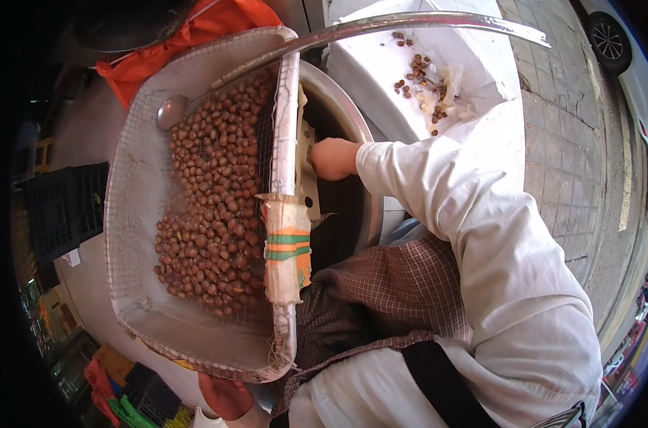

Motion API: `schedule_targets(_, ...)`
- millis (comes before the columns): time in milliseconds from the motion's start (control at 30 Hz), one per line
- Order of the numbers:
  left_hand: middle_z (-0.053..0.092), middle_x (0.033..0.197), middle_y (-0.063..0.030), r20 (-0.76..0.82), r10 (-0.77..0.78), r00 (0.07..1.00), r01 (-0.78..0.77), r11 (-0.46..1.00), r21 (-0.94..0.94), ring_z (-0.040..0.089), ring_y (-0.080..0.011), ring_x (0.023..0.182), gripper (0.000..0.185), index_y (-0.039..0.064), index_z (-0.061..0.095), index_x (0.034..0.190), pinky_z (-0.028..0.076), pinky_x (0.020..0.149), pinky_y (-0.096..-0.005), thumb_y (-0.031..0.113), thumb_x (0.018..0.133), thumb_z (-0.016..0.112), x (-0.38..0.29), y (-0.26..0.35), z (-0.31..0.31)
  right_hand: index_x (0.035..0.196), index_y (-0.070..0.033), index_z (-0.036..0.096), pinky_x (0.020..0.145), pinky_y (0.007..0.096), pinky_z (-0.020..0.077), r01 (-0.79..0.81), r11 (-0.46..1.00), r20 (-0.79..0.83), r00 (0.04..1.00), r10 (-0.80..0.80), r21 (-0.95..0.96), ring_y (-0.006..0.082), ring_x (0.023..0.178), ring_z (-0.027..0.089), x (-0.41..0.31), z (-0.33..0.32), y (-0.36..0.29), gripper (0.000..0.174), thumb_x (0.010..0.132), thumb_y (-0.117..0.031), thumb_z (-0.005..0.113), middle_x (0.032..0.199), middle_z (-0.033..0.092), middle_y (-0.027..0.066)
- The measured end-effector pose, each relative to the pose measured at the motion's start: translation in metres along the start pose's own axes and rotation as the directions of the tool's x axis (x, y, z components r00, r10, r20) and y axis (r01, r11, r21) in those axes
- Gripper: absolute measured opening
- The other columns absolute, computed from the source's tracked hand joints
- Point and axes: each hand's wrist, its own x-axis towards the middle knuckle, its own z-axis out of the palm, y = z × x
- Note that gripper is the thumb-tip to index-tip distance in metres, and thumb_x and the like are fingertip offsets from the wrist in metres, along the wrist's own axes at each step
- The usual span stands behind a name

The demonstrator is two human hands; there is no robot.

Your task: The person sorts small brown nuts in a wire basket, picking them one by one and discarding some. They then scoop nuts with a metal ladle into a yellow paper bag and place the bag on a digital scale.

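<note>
My right hand, its fingers curled, grips the edge of a brown board with round holes over a large round metal pot. A deep wire-mesh basket holds many round brown nuts, looking like chestnuts, with slight steam above them. A metal spoon or ladle lies by the nuts. Cardboard with orange and green stripes is wrapped round the basket's near rim. Under the basket's lower rim, my left hand holds it from below; its fingertips are hidden.
A curved metal strip arches over the basket and the pot. Loose nuts and crumpled plastic lie on a white cloth-like cover. Orange-red cloth hangs behind the basket. Black crates stand to the left; a white car is at right.
</note>
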Motion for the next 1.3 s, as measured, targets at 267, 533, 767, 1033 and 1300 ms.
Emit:
schedule_targets(267, 0.065, 0.089, -0.0090, -0.205, 0.017, 0.979, -0.039, 0.994, -0.103, 0.058, -0.0170, 0.052, 0.039, 0.005, 0.052, 0.113, 0.044, 0.038, -0.0272, 0.035, 0.090, 0.041, -0.001, 0.004, 0.021, 0.074, -0.002, 0.068, 0.069, 0.0418, 0.0485, 0.002, 0.967, -0.267, 0.961, 0.069, 0.256, 0.0371, 0.076, 0.060, -0.004, 0.000, 0.010, 0.019, 0.073, -0.014, 0.053, 0.078, 0.063, 0.0191)
schedule_targets(533, 0.061, 0.065, -0.0081, -0.093, -0.025, 0.995, 0.031, 0.998, 0.059, 0.054, -0.0191, 0.043, 0.041, 0.002, 0.056, 0.102, 0.043, 0.036, -0.0297, 0.039, 0.088, 0.045, -0.006, 0.012, 0.008, 0.077, -0.004, 0.068, 0.070, 0.0355, 0.0488, -0.029, 0.801, -0.157, 0.976, 0.152, 0.598, 0.0284, 0.076, 0.063, -0.024, -0.035, 0.010, 0.019, 0.071, -0.007, 0.051, 0.079, 0.065, 0.0139)
schedule_targets(767, 0.060, 0.068, -0.0100, -0.079, -0.090, 0.993, 0.102, 0.981, 0.166, 0.053, -0.0195, 0.045, 0.043, -0.002, 0.053, 0.103, 0.043, 0.038, -0.0289, 0.037, 0.086, 0.048, -0.006, 0.018, 0.013, 0.082, 0.001, 0.063, 0.062, 0.0272, 0.0492, -0.048, 0.489, -0.141, 0.929, 0.343, 0.871, 0.0167, 0.066, 0.061, -0.034, -0.057, 0.024, 0.019, 0.075, -0.003, 0.045, 0.074, 0.064, 0.0095)
schedule_targets(1033, 0.060, 0.074, -0.0151, 0.013, -0.020, 1.000, 0.017, 0.981, 0.194, 0.055, -0.0216, 0.051, 0.046, -0.006, 0.052, 0.099, 0.043, 0.041, -0.0284, 0.037, 0.082, 0.054, 0.001, 0.018, 0.021, 0.088, 0.002, 0.060, 0.058, 0.0252, 0.0479, -0.007, 0.410, -0.178, 0.893, 0.413, 0.912, 0.0136, 0.065, 0.059, -0.034, -0.064, 0.025, 0.017, 0.078, -0.008, 0.050, 0.074, 0.062, 0.0075)
schedule_targets(1300, 0.061, 0.078, -0.0136, 0.001, -0.020, 1.000, 0.019, 0.959, 0.283, 0.056, -0.0191, 0.054, 0.043, -0.005, 0.053, 0.099, 0.042, 0.043, -0.0270, 0.036, 0.085, 0.051, 0.005, 0.019, 0.015, 0.072, 0.002, 0.058, 0.060, 0.0266, 0.0473, 0.003, 0.417, -0.178, 0.907, 0.382, 0.909, 0.0148, 0.064, 0.057, -0.029, -0.065, 0.020, 0.016, 0.072, 0.003, 0.042, 0.068, 0.060, 0.0070)
